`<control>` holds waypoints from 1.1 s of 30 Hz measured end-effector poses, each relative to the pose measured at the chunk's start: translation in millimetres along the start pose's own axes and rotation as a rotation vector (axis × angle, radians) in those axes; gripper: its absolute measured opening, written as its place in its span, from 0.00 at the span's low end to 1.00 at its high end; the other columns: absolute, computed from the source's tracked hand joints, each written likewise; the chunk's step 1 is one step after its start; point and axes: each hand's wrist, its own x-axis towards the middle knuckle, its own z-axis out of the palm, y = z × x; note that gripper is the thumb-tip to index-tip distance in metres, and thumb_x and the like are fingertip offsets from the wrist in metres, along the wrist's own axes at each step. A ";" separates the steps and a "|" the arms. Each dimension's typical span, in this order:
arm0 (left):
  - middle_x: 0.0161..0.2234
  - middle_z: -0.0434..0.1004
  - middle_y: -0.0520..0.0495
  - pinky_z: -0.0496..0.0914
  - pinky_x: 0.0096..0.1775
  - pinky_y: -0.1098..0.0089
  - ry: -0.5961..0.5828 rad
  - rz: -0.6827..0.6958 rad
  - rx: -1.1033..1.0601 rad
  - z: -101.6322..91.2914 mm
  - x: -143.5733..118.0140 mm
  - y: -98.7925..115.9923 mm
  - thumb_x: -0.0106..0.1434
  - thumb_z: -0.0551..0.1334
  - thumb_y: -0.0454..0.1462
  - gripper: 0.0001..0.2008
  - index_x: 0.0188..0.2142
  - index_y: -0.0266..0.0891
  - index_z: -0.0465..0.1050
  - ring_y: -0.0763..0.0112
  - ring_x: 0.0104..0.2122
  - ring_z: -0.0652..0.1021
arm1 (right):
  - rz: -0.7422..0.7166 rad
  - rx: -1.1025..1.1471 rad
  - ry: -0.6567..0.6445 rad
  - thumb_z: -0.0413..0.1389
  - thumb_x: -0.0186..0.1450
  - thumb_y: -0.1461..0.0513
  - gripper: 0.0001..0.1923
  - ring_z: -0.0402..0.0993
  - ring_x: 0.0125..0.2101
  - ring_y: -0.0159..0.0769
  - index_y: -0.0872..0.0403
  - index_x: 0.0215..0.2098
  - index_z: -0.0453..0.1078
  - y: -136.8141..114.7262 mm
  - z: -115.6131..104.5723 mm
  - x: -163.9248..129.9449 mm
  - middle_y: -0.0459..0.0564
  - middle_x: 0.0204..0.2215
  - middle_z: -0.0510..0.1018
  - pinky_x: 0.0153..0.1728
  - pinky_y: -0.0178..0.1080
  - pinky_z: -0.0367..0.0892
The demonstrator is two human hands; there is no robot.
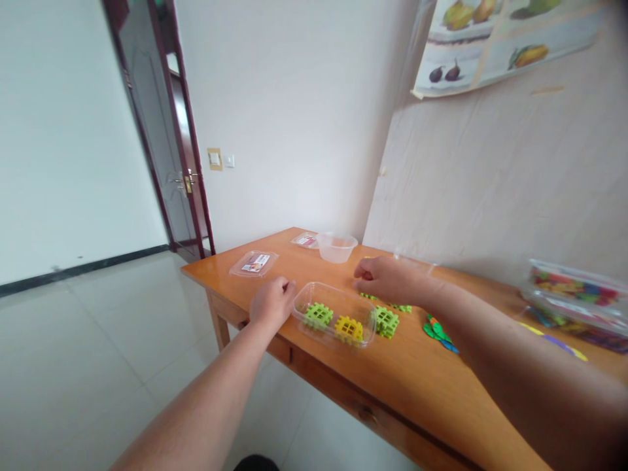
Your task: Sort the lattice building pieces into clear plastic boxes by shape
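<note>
At frame centre, the left hand (273,302) rests loosely curled on the table (417,379), touching the left end of a clear tray (333,315) that holds a green block (318,314) and a yellow block (348,328). The right hand (387,280), just above the tray's far rim, has its fingers pinched together (what they grip, if anything, I cannot tell). Another green block (386,321) lies beside the tray's right end.

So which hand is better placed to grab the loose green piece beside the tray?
Probably the right hand: it hovers just behind the green piece, right of the tray. The left hand rests at the tray's far left end.
</note>
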 end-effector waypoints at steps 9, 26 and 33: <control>0.27 0.75 0.48 0.52 0.27 0.68 -0.016 -0.028 0.057 3.5 4.3 -2.9 0.66 0.50 0.52 0.20 0.28 0.43 0.70 0.67 0.27 0.72 | -0.058 0.008 -0.213 0.58 0.59 0.48 0.21 0.74 0.38 0.42 0.55 0.42 0.73 55.9 30.3 -26.8 0.54 0.41 0.79 0.33 0.37 0.62; 0.29 0.76 0.48 0.52 0.27 0.68 -0.011 -0.018 0.030 -1.0 0.9 0.3 0.66 0.52 0.49 0.18 0.30 0.42 0.72 0.68 0.28 0.73 | -0.112 0.048 0.131 0.56 0.62 0.53 0.21 0.75 0.38 0.40 0.51 0.51 0.70 5.3 11.4 -15.9 0.51 0.42 0.80 0.35 0.36 0.62; 0.28 0.76 0.47 0.53 0.27 0.68 -0.003 0.011 0.006 -3.3 -1.0 0.8 0.66 0.51 0.48 0.19 0.28 0.41 0.71 0.67 0.30 0.74 | -0.188 0.086 0.039 0.56 0.61 0.49 0.30 0.76 0.45 0.46 0.55 0.58 0.67 -52.4 17.4 0.9 0.57 0.48 0.79 0.41 0.39 0.67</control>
